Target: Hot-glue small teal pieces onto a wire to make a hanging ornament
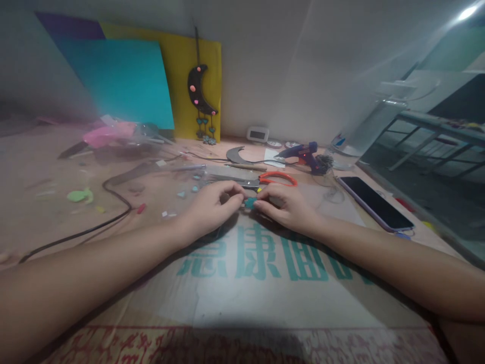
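Over the middle of the work board, a small teal piece (250, 203) is held between my two hands. My right hand (290, 207) pinches it from the right with thumb and forefinger. From the other side, the closed thumb and fingertips of my left hand (217, 202) meet its left edge. The piece's exact shape is partly covered by fingertips. Just beyond my hands lie scissors (278, 177) with orange handles, and a tiny yellow bit shows beside my right fingers. Small pale-blue pieces (182, 194) rest left of my left hand.
A purple glue gun (308, 155), a grey crescent (235, 154) and a thin stick (246, 166) lie further back. A phone (375, 202) is at right. A dark cord (113, 217) crosses the left side. A decorated moon hanging (197, 91) leans against yellow sheet (178, 65).
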